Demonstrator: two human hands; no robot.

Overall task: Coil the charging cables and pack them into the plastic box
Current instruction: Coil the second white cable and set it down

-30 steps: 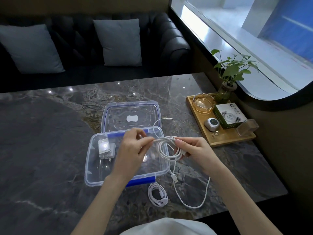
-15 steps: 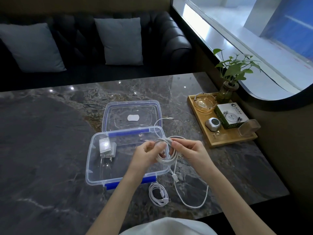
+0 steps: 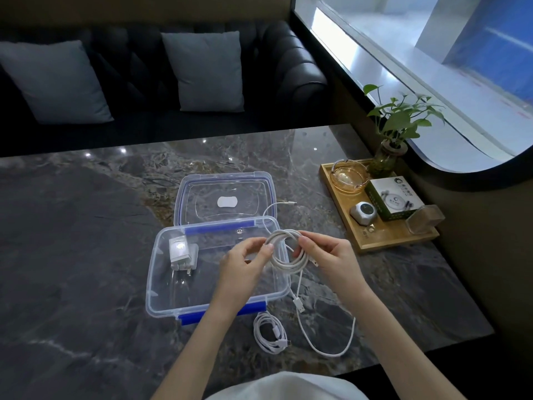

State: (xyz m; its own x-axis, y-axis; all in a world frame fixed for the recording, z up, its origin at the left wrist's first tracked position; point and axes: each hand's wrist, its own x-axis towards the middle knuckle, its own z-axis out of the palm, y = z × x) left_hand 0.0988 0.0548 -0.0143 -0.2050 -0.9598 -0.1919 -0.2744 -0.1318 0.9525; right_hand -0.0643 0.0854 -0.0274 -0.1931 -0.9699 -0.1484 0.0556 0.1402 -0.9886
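A clear plastic box (image 3: 161, 295) with blue latches stands open on the marble table, and a white charger plug (image 3: 181, 251) lies inside it at the left. Over the box's right rim, my left hand (image 3: 245, 258) and my right hand (image 3: 328, 255) both pinch a coiled white cable (image 3: 288, 262). One loose end of that cable runs up past the lid, and another end hangs down to the table. A second coiled white cable (image 3: 271, 332) lies on the table in front of the box. A loose white cable (image 3: 331, 346) curves beside it.
The box's lid (image 3: 225, 197) lies flat behind the box. A wooden tray (image 3: 383, 238) at the right holds an amber glass ashtray, a small green box, a grey gadget and a clear holder. A potted plant (image 3: 398, 134) stands beside it. A dark sofa with grey cushions is behind the table.
My left hand came back from the left to the coil and now pinches its left side. The coil sits rounder between both hands.
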